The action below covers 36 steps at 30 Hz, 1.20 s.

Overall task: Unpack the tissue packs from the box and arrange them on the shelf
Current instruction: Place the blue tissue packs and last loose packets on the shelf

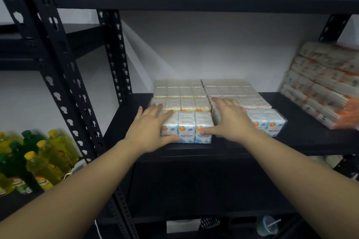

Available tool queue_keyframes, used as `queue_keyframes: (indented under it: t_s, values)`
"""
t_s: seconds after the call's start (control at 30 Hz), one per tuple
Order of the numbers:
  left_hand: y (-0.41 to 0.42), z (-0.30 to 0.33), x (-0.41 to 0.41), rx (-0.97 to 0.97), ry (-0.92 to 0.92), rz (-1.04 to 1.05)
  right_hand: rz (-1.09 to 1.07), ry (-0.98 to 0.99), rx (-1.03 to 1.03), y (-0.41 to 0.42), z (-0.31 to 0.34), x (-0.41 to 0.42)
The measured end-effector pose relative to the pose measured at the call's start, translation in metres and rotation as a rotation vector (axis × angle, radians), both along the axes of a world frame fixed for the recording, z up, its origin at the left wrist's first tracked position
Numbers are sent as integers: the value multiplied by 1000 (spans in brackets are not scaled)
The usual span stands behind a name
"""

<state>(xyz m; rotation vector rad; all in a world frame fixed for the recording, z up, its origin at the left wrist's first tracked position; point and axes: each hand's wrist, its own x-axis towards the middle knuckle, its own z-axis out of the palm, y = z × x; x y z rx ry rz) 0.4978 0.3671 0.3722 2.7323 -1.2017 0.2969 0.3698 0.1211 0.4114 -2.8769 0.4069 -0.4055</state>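
Note:
Several tissue packs lie in two columns on the black shelf (303, 120). The front-left tissue pack (187, 127), white and blue with orange dots, stands at the shelf's front edge. My left hand (150, 128) lies over its left end, fingers spread on top and thumb along the front. My right hand (231, 120) rests with straight fingers on the front-right tissue pack (269, 121), and its thumb touches the front-left pack's right end. Further packs (180, 91) fill the rows behind. The box is not in view.
A tall stack of orange-and-white tissue packs (326, 83) leans at the shelf's right end. Black perforated shelf posts (58, 75) stand on the left. Yellow and green bottles (35, 159) sit on a lower left shelf. A plastic cup (267, 225) stands below.

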Motion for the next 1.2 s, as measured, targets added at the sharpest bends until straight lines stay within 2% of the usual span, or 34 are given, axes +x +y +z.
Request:
queue_keyframes:
  t_s: [0.23, 0.37, 0.7, 0.93, 1.2]
  values:
    - [-39, 11, -6, 176, 12, -26, 3, 158, -16, -42, -1, -9]
    - [-52, 9, -3, 190, 30, -8, 24, 248, -52, -63, -10, -13]
    - [-65, 9, -2, 201, 30, 24, 108, 205, -125, -76, -22, -10]
    - [-72, 12, 0, 297, 26, 39, 187, 248, -207, -85, -18, -2]
    - [-81, 12, 11, 268, 60, 19, 152, 256, -181, -89, -20, 12]
